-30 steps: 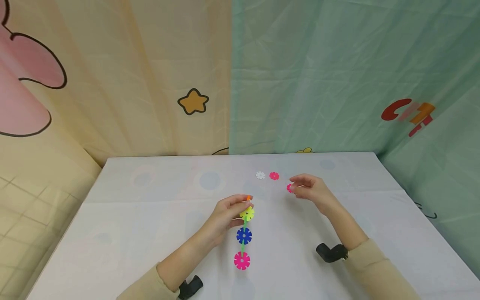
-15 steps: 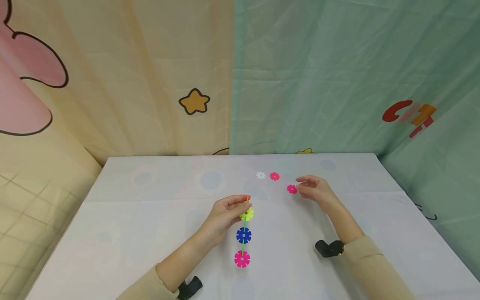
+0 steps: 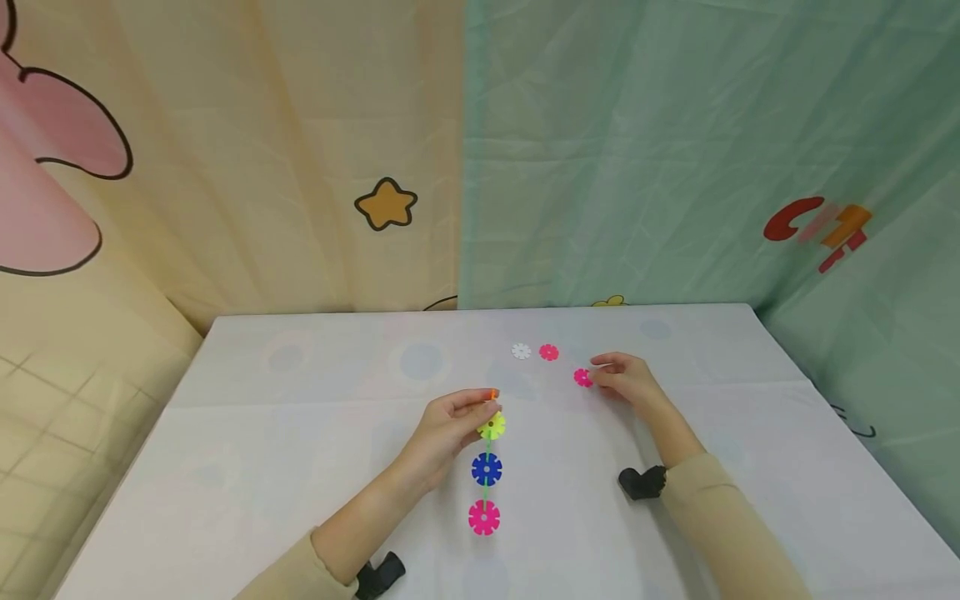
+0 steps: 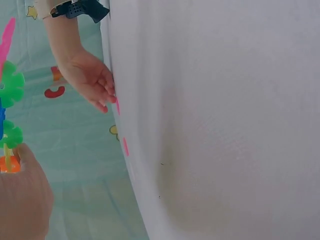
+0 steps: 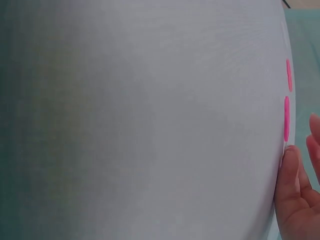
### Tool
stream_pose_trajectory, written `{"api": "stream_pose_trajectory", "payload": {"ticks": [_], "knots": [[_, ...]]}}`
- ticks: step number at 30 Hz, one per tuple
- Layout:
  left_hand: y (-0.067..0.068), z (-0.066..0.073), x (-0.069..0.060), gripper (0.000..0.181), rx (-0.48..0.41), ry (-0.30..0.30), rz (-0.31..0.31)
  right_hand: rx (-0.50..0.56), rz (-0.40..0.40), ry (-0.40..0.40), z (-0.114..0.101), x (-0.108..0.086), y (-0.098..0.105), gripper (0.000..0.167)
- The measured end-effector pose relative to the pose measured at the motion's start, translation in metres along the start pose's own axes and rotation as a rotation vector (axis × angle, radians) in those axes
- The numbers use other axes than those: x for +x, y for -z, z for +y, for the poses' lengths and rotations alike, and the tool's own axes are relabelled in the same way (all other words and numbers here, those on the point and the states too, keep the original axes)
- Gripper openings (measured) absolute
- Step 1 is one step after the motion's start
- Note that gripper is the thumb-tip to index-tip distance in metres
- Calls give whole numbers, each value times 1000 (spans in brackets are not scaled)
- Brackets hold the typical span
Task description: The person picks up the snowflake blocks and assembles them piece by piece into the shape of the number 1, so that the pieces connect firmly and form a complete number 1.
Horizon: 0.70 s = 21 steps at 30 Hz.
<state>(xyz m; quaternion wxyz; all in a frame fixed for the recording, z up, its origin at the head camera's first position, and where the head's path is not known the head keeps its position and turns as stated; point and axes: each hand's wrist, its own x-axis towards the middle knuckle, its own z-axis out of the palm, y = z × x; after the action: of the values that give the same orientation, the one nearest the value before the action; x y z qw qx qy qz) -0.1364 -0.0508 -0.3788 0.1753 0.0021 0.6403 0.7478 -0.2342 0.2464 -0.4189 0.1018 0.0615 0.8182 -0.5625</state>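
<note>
My left hand point(image 3: 448, 435) pinches the upper end of a chain of interlocking snowflake discs. From the top, an orange disc point(image 3: 494, 394) shows at the fingertips, then a yellow disc point(image 3: 492, 427), a blue disc point(image 3: 487, 469) and a pink disc point(image 3: 483, 517), with green discs point(image 4: 11, 84) linking them, edge-on in the head view. At the right, a loose pink disc point(image 3: 582, 377) lies on the table. The fingertips of my right hand point(image 3: 630, 385) are at its right edge, the thumb point(image 5: 290, 167) by it in the right wrist view; contact is unclear.
A white disc point(image 3: 521, 351) and a red-pink disc point(image 3: 549, 352) lie farther back on the white-covered table point(image 3: 300, 467). Curtains point(image 3: 600, 167) hang behind the table's far edge. Black wrist mounts point(image 3: 642, 482) are worn on both arms.
The right fingers have drawn back to the right from the loose pink disc, exposing more of it, and then stayed close. The left hand and chain have barely shifted.
</note>
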Motion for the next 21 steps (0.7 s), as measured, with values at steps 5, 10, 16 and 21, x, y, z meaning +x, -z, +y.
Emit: {"api": "stream_pose_trajectory", "payload": {"ticks": [5, 10, 16, 21], "knots": [[-1, -1, 1, 46, -2, 4, -2, -109, 37, -23, 3, 5, -2, 42], [-2, -1, 1, 44, -4, 9, 3, -279, 79, -57, 3, 8, -9, 39], [-2, 0, 1, 43, -5, 2, 0, -386, 86, -26, -2, 11, -18, 34], [-2, -1, 2, 43, 1, 3, -16, -353, 77, -33, -4, 10, -17, 34]]}}
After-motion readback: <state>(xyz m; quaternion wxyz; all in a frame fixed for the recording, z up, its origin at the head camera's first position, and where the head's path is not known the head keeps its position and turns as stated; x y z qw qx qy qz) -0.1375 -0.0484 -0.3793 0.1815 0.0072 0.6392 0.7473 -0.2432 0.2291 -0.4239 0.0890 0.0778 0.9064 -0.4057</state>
